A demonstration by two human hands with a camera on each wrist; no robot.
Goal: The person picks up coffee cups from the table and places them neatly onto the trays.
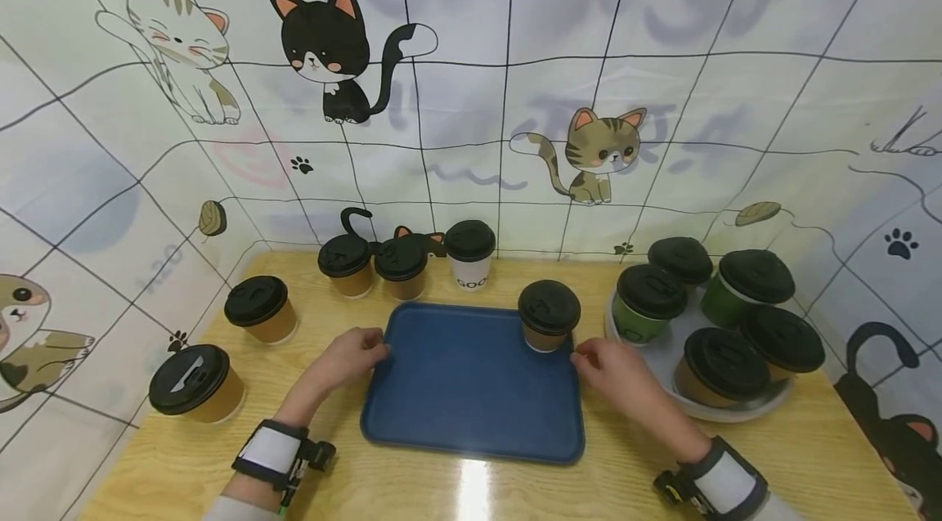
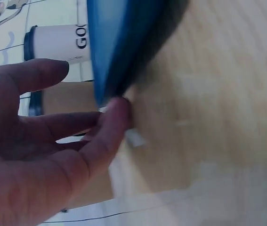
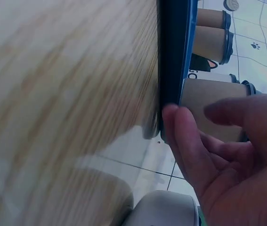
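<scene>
Blue tray on the bench: likely stiff, slick; hold its rim near nine and three o'clock, where left hand and right hand touch, fingers unclenched (two-o'clock cup could slide).

The left wrist view crops the tray (blurred, too).

Dark blue tray, black lids

Tray passable; 1 cup blocks corner.
</scene>
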